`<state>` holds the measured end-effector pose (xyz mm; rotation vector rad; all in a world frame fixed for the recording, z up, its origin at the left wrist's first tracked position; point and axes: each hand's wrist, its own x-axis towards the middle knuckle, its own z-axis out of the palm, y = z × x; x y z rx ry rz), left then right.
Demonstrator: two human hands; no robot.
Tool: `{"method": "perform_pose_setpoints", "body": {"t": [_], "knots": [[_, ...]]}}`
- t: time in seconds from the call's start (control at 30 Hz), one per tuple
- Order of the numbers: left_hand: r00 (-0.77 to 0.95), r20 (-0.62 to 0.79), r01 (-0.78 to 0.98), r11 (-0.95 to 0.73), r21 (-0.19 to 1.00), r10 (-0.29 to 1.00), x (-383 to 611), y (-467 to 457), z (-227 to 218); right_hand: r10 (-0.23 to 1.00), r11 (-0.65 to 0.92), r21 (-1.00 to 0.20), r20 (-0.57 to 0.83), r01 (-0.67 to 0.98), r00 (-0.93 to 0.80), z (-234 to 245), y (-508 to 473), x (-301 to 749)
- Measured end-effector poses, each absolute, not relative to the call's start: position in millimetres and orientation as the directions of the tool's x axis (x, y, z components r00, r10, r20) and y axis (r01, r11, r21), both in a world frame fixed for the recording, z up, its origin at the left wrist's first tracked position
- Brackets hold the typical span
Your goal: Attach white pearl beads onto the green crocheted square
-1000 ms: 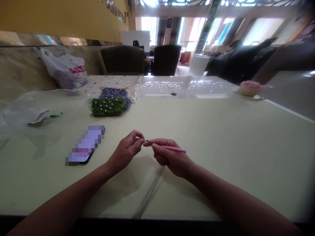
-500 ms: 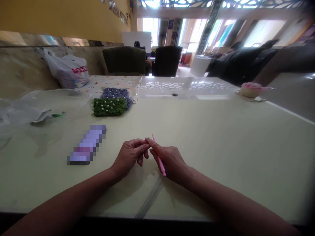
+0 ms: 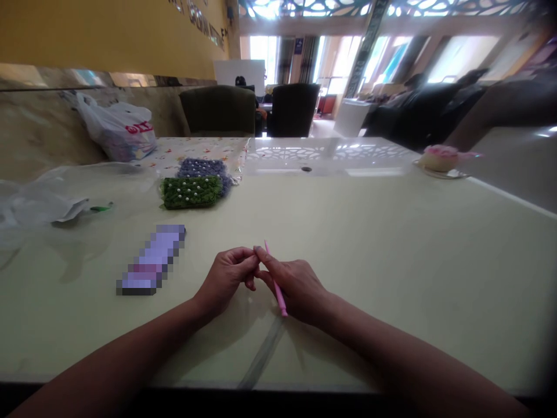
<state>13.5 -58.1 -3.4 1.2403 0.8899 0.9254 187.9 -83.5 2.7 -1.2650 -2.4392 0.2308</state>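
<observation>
Holding a pink crochet hook (image 3: 277,284) in the right hand (image 3: 300,290), grip clenched, the hook lying diagonally across the fingers with its tip pointing up and away and its lower end showing below them. Left hand (image 3: 226,281): fingers curled inward, touching the right forefinger just beside the hook; whether this grip pinches a fine thread cannot be told from this view. Both hands sit at lower centre, above the near edge of the pale table (image 3: 391,261).

Also on the table:
- Smartphone (image 3: 152,259), pixelated, left of the hands.
- Green crocheted piece with pearl beads (image 3: 190,192), upper centre, overlapping a purple beaded crocheted piece (image 3: 202,168).
- Floral-print cloth (image 3: 195,150), beneath and behind both pieces.
- Clear plastic sheet (image 3: 43,203), far left, with a small green object (image 3: 101,208) at its edge.
- White plastic carrier bag (image 3: 115,134), upper left, against the wall.
- White perforated tray (image 3: 326,157), upper centre.
- Pink flower ornament on a saucer (image 3: 444,158), upper right.

Beyond the table: two dark armchairs (image 3: 217,110), and blurred seated figures (image 3: 418,110) at upper right, probably people.
</observation>
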Motion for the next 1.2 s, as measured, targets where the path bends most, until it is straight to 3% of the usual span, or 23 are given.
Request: {"method": "perform_pose_setpoints", "body": {"t": [0.13,0.4,0.73,0.97,1.2], "knots": [[0.390,-0.049,-0.088,0.090,0.992,0.919,15,-58,-4,0.837,0.545,-0.292,0.251,0.786,-0.487,1,-86,188],[0.368,-0.041,-0.071,0.072,0.995,0.929,15,-57,-4,0.863,0.504,-0.363,0.171,0.784,-0.476,6,-84,186],[0.275,-0.057,-0.084,0.083,0.993,0.960,19,-64,0,0.844,0.535,-0.291,0.218,0.793,-0.489,3,-88,178],[0.304,-0.175,-0.323,0.274,0.906,0.937,18,-57,-2,0.739,0.649,-0.520,0.604,0.555,-0.297,-7,-83,187],[0.400,-0.131,-0.390,0.298,0.871,0.907,17,-59,1,0.837,0.544,-0.715,0.502,0.439,-0.219,3,-78,189]]}}
